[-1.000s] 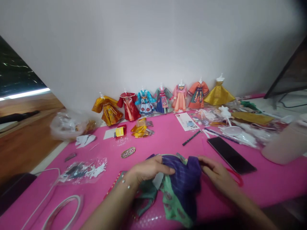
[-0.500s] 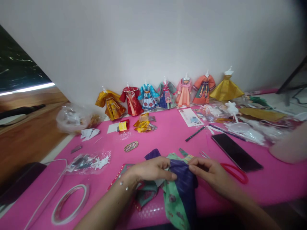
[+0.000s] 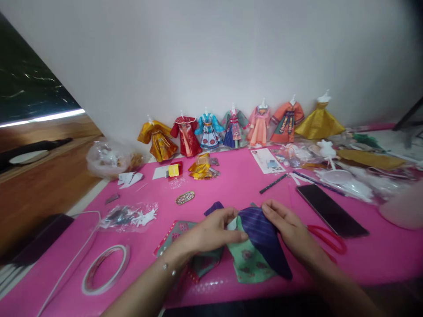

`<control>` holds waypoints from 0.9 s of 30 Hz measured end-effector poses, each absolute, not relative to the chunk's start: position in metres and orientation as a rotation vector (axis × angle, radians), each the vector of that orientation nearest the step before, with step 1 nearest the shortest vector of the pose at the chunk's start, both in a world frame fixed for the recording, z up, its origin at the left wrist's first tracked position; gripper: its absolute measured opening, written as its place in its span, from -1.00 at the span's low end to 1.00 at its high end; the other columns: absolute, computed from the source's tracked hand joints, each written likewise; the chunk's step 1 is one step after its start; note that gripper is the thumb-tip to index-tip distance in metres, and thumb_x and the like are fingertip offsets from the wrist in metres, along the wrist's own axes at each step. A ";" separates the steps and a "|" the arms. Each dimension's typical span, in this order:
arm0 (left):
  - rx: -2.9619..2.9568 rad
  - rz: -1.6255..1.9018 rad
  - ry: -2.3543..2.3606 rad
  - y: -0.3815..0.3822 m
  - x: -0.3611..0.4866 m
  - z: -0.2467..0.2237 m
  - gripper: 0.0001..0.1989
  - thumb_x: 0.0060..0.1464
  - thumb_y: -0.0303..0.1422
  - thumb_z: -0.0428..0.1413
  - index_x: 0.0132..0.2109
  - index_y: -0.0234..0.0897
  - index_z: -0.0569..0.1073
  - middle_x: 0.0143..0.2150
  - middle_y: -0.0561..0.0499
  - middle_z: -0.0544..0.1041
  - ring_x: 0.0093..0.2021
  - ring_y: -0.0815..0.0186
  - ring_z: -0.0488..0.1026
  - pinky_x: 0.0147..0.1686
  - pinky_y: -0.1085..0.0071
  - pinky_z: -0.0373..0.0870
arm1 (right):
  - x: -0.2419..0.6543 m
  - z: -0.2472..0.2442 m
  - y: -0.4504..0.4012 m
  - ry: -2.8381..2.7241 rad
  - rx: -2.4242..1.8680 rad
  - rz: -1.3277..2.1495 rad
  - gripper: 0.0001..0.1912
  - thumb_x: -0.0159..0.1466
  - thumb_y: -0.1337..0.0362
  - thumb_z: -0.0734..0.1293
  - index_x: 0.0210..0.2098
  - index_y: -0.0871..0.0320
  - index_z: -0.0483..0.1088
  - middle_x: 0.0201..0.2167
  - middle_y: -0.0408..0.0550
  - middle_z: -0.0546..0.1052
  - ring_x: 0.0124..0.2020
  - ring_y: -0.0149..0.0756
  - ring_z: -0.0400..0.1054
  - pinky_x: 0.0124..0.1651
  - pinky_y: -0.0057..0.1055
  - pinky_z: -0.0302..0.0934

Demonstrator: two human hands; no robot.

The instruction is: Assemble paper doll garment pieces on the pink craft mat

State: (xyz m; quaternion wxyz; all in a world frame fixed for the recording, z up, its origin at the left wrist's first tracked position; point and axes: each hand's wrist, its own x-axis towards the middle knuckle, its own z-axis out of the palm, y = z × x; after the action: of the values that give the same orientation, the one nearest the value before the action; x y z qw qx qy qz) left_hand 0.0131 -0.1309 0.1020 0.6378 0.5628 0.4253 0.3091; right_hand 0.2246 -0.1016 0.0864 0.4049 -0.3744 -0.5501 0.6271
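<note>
My left hand [image 3: 220,231] pinches the left edge of a purple and green floral fabric [image 3: 264,237], thumb laid over its front. My right hand [image 3: 284,220] grips the fabric's upper right edge, fingers mostly behind it. The striped purple part lies over the green part, and the cloth hangs just above the front of the table. Beneath my left forearm lies a grey-green patterned cloth [image 3: 180,229] with a red dotted border, partly hidden. A purple scrap [image 3: 213,208] shows behind my left hand. Red-handled scissors [image 3: 330,241] lie beside my right wrist, blades mostly covered.
A black phone [image 3: 330,210] and a dark stick [image 3: 273,183] lie to the right on the pink table [image 3: 148,268]. Several doll dresses [image 3: 209,132] stand along the wall. A tape roll [image 3: 86,284], cable and plastic bags [image 3: 132,218] are on the left.
The fabric's lower end has swung up and right, so the purple part now spreads toward my right wrist. My right hand has risen slightly. The camera view has shifted a little.
</note>
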 end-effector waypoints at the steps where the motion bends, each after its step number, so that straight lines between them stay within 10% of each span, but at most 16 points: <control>1: 1.296 0.725 1.002 -0.132 0.011 0.099 -0.74 -0.03 -0.32 0.27 -0.23 -0.27 0.38 -0.33 0.11 0.41 -0.35 0.38 0.33 -0.31 0.42 0.25 | 0.224 0.087 -0.100 -1.347 -0.943 1.599 -0.56 0.22 -0.14 0.39 -0.40 0.13 0.35 -0.47 -0.23 0.34 -0.43 -0.40 0.20 -0.35 -0.50 0.16; 11: 1.294 0.802 1.257 -0.145 -0.024 0.107 -0.87 0.04 -0.30 0.13 -0.33 -0.28 0.38 -0.46 0.15 0.31 -0.44 0.40 0.20 -0.41 0.42 0.08 | 0.233 0.086 -0.095 -1.107 -1.041 1.639 -0.51 -0.04 -0.13 0.56 -0.50 0.12 0.38 -0.54 -0.23 0.33 -0.50 -0.40 0.18 -0.45 -0.52 0.16; 20: 1.246 0.852 1.299 -0.154 -0.032 0.097 -0.64 0.12 -0.05 0.13 -0.35 -0.29 0.37 -0.44 0.12 0.30 -0.41 0.37 0.20 -0.35 0.40 0.12 | 0.243 0.071 -0.100 -1.145 -1.015 1.688 -0.56 0.04 -0.04 0.56 -0.44 0.14 0.36 -0.58 -0.27 0.33 -0.57 -0.48 0.17 -0.52 -0.58 0.11; 27: 1.488 0.475 1.257 -0.182 -0.021 0.108 -0.83 0.15 -0.23 0.13 -0.26 -0.25 0.47 -0.37 0.10 0.37 -0.35 0.33 0.25 -0.34 0.41 0.14 | 0.255 0.072 -0.108 -1.433 -1.009 1.561 -0.72 0.12 0.08 0.53 -0.32 0.11 0.47 -0.40 -0.14 0.54 -0.35 -0.33 0.43 -0.31 -0.50 0.31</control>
State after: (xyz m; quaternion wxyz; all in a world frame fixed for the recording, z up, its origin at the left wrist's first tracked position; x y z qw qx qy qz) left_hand -0.0211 -0.1822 0.1079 0.5383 0.6254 0.5284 0.1995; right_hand 0.2548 -0.1085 0.0720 0.3871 -0.3963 -0.5630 0.6133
